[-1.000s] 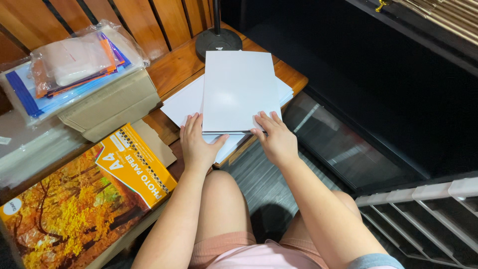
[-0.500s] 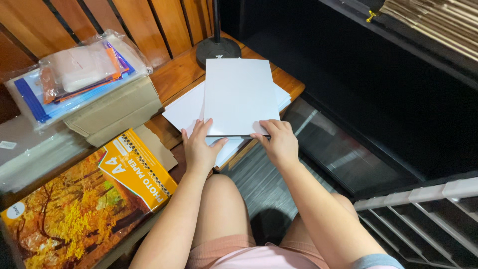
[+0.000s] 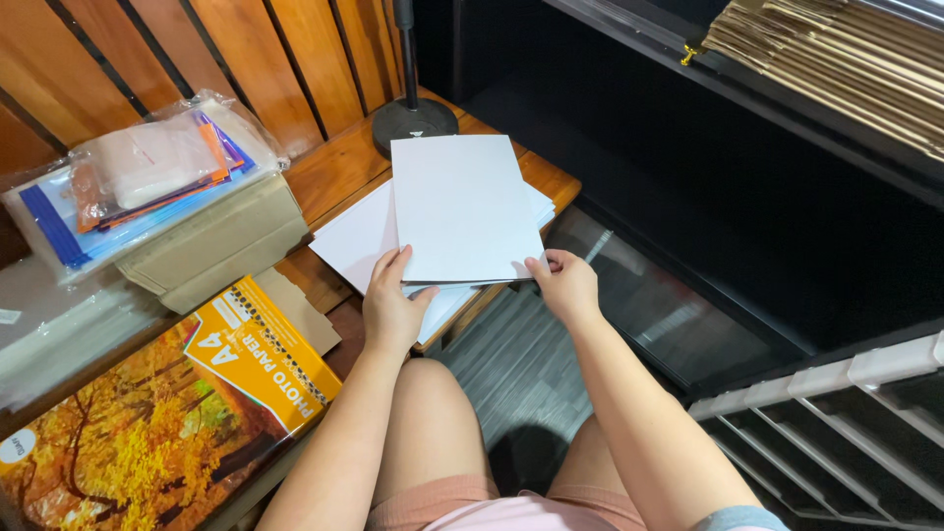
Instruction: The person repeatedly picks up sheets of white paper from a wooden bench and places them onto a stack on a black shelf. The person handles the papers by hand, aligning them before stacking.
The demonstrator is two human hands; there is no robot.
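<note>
A thin stack of white rectangular paper sheets (image 3: 464,206) is held at its near short edge, above the small brown wooden table (image 3: 334,167) and over a loose spread of further white sheets (image 3: 356,241) lying on that table. The left hand (image 3: 391,310) is closed on the near left corner, thumb on top and fingers curled beneath; the right hand (image 3: 565,287) pinches the near right corner, fingers narrow and shut on the edge. The held stack is judged light and smooth, slightly stiff as a bundle yet prone to bowing and to single sheets sliding apart; its corners and edges look easily creased. A hold at both near corners or along the two long edges is judged soundest, with even pressure. At the far edge of the table a round black metal stand base (image 3: 413,118) is seen, its pole rising. Left of the table a beige flat cardboard box (image 3: 211,251) carries clear plastic bags of coloured stationery (image 3: 147,177), glossy and crinkled. Nearer, left of the table, lies a glossy orange photo paper pack with an autumn tree print (image 3: 157,413).
</note>
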